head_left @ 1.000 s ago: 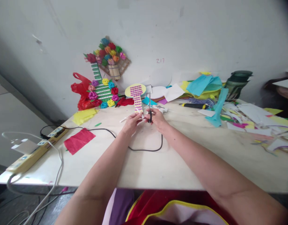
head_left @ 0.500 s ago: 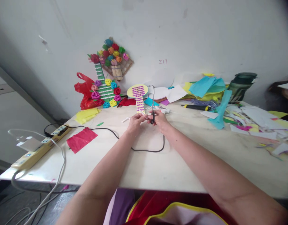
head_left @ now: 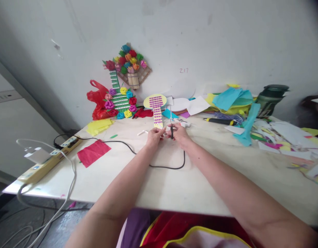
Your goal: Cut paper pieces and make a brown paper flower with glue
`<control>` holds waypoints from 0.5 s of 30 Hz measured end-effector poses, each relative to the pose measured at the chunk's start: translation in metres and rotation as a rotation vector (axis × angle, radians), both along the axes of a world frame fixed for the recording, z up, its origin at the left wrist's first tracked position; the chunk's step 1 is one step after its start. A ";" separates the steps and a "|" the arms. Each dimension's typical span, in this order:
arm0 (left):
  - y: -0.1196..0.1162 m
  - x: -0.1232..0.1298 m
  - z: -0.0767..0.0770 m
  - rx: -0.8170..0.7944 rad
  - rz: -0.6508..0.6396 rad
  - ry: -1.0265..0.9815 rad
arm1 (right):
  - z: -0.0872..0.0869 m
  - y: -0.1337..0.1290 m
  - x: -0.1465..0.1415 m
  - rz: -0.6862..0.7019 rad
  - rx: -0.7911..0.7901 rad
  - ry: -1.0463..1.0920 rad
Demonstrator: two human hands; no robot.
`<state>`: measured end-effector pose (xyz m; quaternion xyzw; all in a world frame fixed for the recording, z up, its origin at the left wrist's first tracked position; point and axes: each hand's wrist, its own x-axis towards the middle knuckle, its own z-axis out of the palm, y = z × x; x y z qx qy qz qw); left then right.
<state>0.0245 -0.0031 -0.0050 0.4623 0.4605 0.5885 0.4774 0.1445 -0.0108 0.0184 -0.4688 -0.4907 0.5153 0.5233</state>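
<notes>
Right hand: your fingers are wrapped about the black handles of the scissors; blade points away from you, toward the wall. Whether the blades are parted, cannot tell.
Left hand: your thumb and fingers are drawn together beside the scissors, fingertips turned away; a pale scrap may sit between, too small to confirm. Grip cannot be told.
Yellow panel: oval top with purple marks and a narrow strip below, just beyond your left hand; lower end near your fingers, contact unclear.
White object: behind your right hand, partly covered, not identifiable.
Black cable: passes out of sight beneath your left forearm; its other end is lost by your right wrist.
Power strip: partly covered by the white charger.
Paper scraps: overlapping, cut off at the right edge; single pieces hard to separate.
Dark shape: right edge, cut off and blurred.
</notes>
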 end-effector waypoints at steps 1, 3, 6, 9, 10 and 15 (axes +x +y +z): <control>0.000 0.000 0.000 -0.002 -0.004 -0.010 | 0.000 0.000 -0.001 -0.010 0.001 -0.012; 0.001 -0.001 0.000 -0.001 -0.016 -0.048 | 0.001 0.000 -0.002 -0.029 -0.004 -0.029; 0.002 -0.004 0.001 0.021 -0.046 -0.113 | 0.003 -0.001 -0.002 -0.036 0.003 -0.040; 0.002 -0.008 0.002 0.055 -0.079 -0.134 | 0.003 -0.001 -0.003 -0.010 0.025 -0.041; 0.002 -0.009 0.003 0.062 -0.086 -0.137 | 0.002 -0.001 -0.003 0.005 0.035 -0.037; 0.004 -0.017 0.007 0.099 -0.060 -0.180 | 0.000 0.002 0.001 0.086 0.057 -0.057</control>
